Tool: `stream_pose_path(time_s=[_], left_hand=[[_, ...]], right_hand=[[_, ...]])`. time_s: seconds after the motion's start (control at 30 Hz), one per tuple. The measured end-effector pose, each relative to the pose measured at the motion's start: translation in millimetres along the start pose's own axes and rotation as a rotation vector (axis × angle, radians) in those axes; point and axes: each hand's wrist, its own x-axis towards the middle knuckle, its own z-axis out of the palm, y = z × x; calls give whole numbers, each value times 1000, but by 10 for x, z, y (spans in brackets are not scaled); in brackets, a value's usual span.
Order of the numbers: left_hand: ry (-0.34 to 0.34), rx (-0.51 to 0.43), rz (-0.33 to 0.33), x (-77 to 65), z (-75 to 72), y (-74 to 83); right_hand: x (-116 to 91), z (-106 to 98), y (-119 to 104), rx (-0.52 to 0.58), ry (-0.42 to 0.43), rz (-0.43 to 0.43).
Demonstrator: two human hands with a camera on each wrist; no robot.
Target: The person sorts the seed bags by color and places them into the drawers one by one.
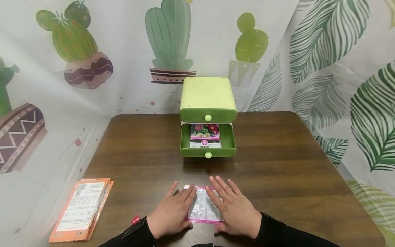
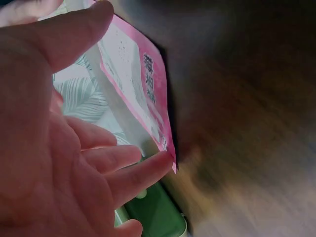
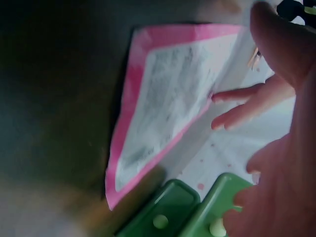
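Note:
A pink-edged white packet (image 1: 204, 207) with fine print lies on the table in front of me, between my hands. My left hand (image 1: 172, 212) rests with extended fingers over its left side. Along the right side, my right hand (image 1: 235, 212) is spread, its fingers reaching over the upper right corner. In the left wrist view the packet (image 2: 131, 64) shows large dark characters on its pink edge. From the right wrist, the printed face of the packet (image 3: 173, 94) appears, blurred. Neither hand curls its fingers around it.
Beyond my hands stands a small green two-drawer box (image 1: 208, 92). Its lower drawer (image 1: 228, 137) is pulled out and holds a flower-picture packet (image 1: 205, 135). Several orange packets (image 1: 81, 209) are stacked at the table's left edge. A patterned cloth (image 1: 129, 44) hangs behind the table (image 1: 139, 151).

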Motion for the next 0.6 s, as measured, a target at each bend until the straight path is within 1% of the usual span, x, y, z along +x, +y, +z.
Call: stream_pose_path(time_s=[0.13, 0.27, 0.33, 0.5, 0.6], left_hand=[[-23, 17, 8, 18, 13, 10], [-47, 24, 10, 42, 14, 8], [-57, 23, 8, 56, 13, 5], [-78, 46, 15, 87, -2, 4], [-84, 55, 20, 103, -12, 8]], right_hand=[[-33, 48, -30, -17, -65, 21], [-43, 63, -53, -38, -98, 55], [-38, 59, -63, -23, -113, 67], [1, 54, -84, 13, -125, 63], [36, 49, -98, -21, -109, 39]])
